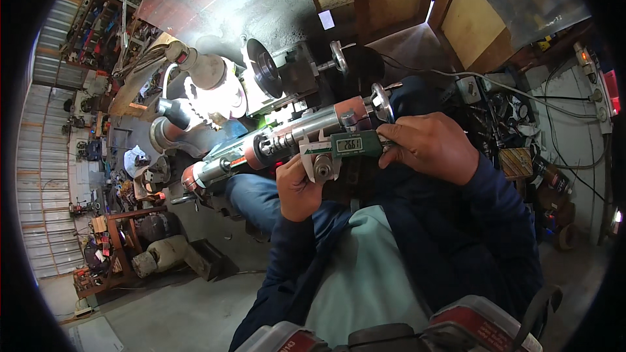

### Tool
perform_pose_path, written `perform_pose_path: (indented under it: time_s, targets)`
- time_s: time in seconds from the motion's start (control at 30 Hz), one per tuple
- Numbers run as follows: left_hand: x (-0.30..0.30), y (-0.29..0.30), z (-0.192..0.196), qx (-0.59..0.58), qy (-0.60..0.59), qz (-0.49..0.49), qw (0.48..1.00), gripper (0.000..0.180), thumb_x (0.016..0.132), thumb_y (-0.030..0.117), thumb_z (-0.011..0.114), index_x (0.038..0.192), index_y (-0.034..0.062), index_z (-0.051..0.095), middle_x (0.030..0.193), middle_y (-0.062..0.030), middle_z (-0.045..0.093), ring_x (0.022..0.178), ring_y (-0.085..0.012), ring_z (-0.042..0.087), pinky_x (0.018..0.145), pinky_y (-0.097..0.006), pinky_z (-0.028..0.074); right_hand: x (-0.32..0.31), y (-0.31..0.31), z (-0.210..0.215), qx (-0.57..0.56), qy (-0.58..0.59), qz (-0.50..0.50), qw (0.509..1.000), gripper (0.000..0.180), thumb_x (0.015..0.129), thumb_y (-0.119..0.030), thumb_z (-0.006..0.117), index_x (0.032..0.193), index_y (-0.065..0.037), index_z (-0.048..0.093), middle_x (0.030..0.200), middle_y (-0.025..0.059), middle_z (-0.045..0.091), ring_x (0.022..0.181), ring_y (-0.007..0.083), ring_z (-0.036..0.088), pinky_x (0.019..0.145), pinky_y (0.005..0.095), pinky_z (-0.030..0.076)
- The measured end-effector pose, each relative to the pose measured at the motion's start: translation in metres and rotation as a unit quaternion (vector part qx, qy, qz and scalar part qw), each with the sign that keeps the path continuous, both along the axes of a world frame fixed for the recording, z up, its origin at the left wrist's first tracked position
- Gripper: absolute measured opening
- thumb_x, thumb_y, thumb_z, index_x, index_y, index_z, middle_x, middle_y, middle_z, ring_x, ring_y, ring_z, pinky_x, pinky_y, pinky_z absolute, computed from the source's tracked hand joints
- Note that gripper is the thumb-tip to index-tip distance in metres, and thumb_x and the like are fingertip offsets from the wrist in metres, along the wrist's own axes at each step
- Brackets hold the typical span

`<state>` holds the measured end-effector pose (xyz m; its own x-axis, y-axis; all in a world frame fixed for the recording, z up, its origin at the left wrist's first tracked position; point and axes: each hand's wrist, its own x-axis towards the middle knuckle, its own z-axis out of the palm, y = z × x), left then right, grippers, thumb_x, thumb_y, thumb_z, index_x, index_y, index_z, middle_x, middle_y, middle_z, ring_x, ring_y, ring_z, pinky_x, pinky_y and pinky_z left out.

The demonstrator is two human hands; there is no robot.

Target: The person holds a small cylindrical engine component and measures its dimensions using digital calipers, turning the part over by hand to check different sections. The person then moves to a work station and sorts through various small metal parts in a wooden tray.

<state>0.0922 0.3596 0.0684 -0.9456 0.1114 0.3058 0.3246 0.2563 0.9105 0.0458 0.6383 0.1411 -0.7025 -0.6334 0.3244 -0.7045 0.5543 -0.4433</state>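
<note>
My right hand (pixel 435 146) is closed around the end of a green and silver digital caliper (pixel 365 143), whose small grey display is lit with a reading. Between the caliper's jaws sits a short, round metal part (pixel 323 169) with a hole in its end. My left hand (pixel 297 189) pinches that part from the left, its fingertips partly hidden behind it. Just beyond both hands runs a machine with a long metal cylinder (pixel 319 122) and a spring-wrapped shaft. A chrome handwheel (pixel 381 103) stands close past my right fingers.
Farther back on the machine are a dark round wheel (pixel 263 68) and a second handwheel (pixel 338 57), beside a bright work lamp (pixel 179 112). Tools and metal parts crowd the right side by a hanging cable (pixel 508 86). A gas cylinder (pixel 160 255) lies at lower left.
</note>
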Motion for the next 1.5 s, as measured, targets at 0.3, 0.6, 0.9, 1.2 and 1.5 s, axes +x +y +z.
perform_pose_path:
  time_s: [0.3,0.6,0.9,1.2,1.5]
  targets:
    - [0.002,0.012,-0.008,0.256,-0.071,-0.059,0.962,0.039,0.092,0.007,0.072,0.126,-0.0033,0.054,0.126,-0.0164,0.063,0.103,-0.0218,0.067,0.09,-0.035,0.057,0.002,-0.008,0.004,-0.092,-0.051,-0.051,0.993,0.056,0.085,-0.014,0.074,0.137,-0.002,0.055,0.11,0.0206,0.068,0.087,0.0369,0.069,0.076,0.0409,0.056]
    - [0.001,0.01,-0.007,0.268,-0.079,-0.065,0.958,0.04,0.093,0.014,0.073,0.124,-0.0042,0.056,0.118,-0.0151,0.066,0.1,-0.0208,0.068,0.088,-0.034,0.056,0.002,-0.01,0.003,-0.032,-0.072,-0.026,0.997,0.047,0.09,-0.024,0.071,0.13,-0.002,0.058,0.1,0.0195,0.069,0.083,0.0379,0.068,0.072,0.046,0.054]
    - [0.001,0.009,-0.005,0.249,-0.074,-0.047,0.965,0.041,0.092,0.015,0.075,0.123,-0.0049,0.057,0.111,-0.0144,0.069,0.099,-0.0211,0.07,0.088,-0.034,0.057,0.0,-0.007,0.005,-0.003,-0.025,-0.03,0.999,0.043,0.087,-0.035,0.073,0.116,-0.004,0.067,0.094,0.0136,0.07,0.078,0.0349,0.068,0.066,0.0426,0.054]
    - [0.0,0.016,0.004,0.206,-0.071,-0.017,0.976,0.044,0.092,0.031,0.076,0.113,-0.0037,0.06,0.099,-0.0137,0.071,0.091,-0.0199,0.069,0.083,-0.033,0.056,-0.001,-0.005,0.003,-0.016,-0.013,-0.028,0.999,0.041,0.084,-0.033,0.076,0.113,-0.005,0.068,0.088,0.0117,0.069,0.075,0.034,0.068,0.064,0.0426,0.053]
    - [-0.001,0.009,0.004,0.196,-0.07,-0.062,0.976,0.039,0.092,0.014,0.074,0.122,-0.0063,0.059,0.105,-0.0123,0.072,0.095,-0.0184,0.07,0.087,-0.032,0.056,-0.002,-0.004,0.004,-0.02,-0.012,-0.022,1.0,0.037,0.082,-0.031,0.077,0.106,-0.004,0.069,0.086,0.0109,0.068,0.074,0.0334,0.068,0.063,0.0425,0.053]
